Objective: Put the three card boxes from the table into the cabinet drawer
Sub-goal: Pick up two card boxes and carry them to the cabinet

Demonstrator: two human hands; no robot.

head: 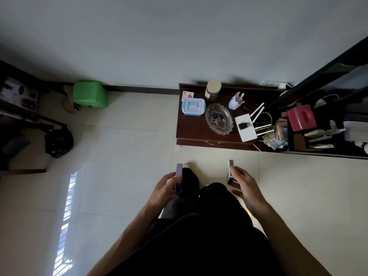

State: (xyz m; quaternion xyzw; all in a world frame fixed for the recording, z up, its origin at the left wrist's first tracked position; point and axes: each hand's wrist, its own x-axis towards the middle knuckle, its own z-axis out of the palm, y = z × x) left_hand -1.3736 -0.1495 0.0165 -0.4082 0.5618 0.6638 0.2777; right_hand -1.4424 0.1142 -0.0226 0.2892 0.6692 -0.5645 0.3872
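Our left fingers (169, 181) wrap around a slim purple card box (179, 181), held on edge with its long side pointing away from us; our left hand (163, 189) is closed on it. Our right fingers (238, 175) close the same way around a dark blue-and-white card box (230, 172), also on edge, in our right hand (246, 185). We judge that gripping them by the broad faces keeps each box secure while we walk. Whether either hand carries a second box behind the first we cannot tell, and no third box is clearly visible.

Both boxes hang in the air above the pale tiled floor (119, 146), near us and well apart from the low dark wooden cabinet (191, 128) at the far right. Its drawer front with a small curved handle (213, 142) faces us and looks closed, so one hand will likely have to free itself to pull it. The cabinet top is crowded: a blue-and-white plastic case (193, 106), an oval glass dish (219, 118), a white router (246, 127).
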